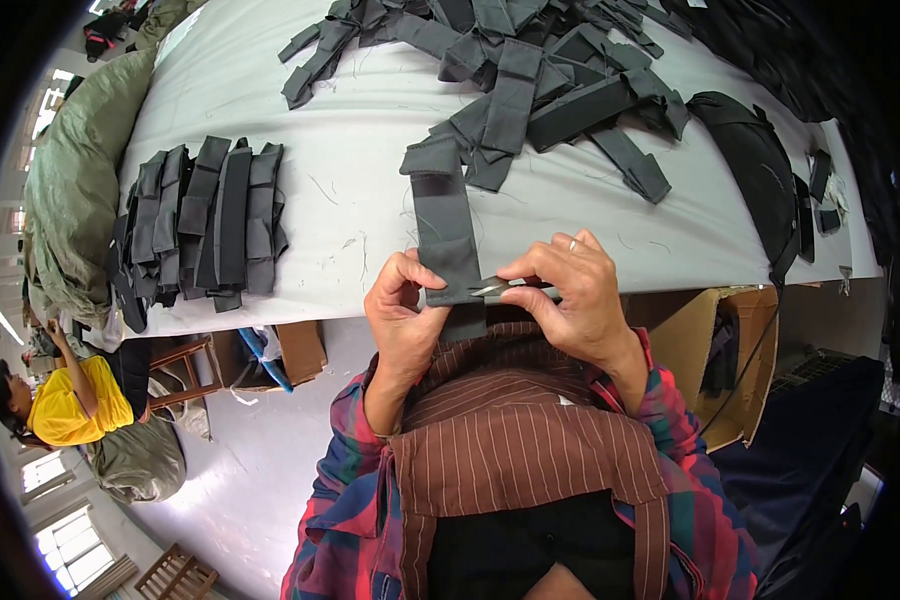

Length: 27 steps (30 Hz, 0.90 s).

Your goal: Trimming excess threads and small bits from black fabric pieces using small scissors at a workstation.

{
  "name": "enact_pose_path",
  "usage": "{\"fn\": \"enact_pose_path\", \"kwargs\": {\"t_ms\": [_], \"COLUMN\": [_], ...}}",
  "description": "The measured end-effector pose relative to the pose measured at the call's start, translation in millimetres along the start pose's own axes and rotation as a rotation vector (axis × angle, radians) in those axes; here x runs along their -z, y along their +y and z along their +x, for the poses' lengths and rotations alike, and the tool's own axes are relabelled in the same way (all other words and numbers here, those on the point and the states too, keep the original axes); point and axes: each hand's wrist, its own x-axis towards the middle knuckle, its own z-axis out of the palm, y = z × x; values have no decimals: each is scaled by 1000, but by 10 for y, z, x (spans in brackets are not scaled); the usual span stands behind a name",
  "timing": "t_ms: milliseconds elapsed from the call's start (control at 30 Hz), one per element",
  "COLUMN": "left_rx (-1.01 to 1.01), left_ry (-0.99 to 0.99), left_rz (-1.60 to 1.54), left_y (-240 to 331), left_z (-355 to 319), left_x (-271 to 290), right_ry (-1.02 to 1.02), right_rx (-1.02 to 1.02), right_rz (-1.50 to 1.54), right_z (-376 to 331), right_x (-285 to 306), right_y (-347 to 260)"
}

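Observation:
A dark grey fabric strip [444,218] lies over the near edge of the white-covered table, its lower end hanging down. My left hand [406,300] pinches its left edge between thumb and fingers. My right hand [570,290] is closed on small metal thread snips [489,286], whose tips touch the strip's right edge. Loose threads stick out beside the strip. Beyond it spreads a heap of similar grey strips [515,80], tangled together. To the left, a row of strips [202,220] is laid side by side in a neat stack.
The white table cover [340,130] has thread scraps on it. A black fabric piece [745,170] lies at the right. Below the table stands an open cardboard box [710,350]. A green sack [85,190] leans at the left; a person in a yellow shirt [80,400] sits beyond.

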Motion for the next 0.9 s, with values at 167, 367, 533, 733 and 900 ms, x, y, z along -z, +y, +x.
{"fn": "enact_pose_path", "kwargs": {"t_ms": [167, 367, 533, 733, 900], "left_rx": [-1, -4, -4, 17, 32], "left_ry": [0, -3, -12, -34, -46], "left_rz": [11, -1, -7, -28, -53], "left_y": [9, 20, 41, 65, 62], "left_z": [2, 2, 4, 2, -1], "left_x": [-9, -10, -24, -28, -22], "right_ry": [-16, -27, -25, -6, -17], "right_rx": [-12, -13, -12, 5, 23], "right_rz": [10, 13, 25, 78, 79], "right_z": [2, -1, 0, -18, -23], "right_x": [16, 18, 18, -13, -19], "right_y": [1, 8, 7, 23, 38]}}
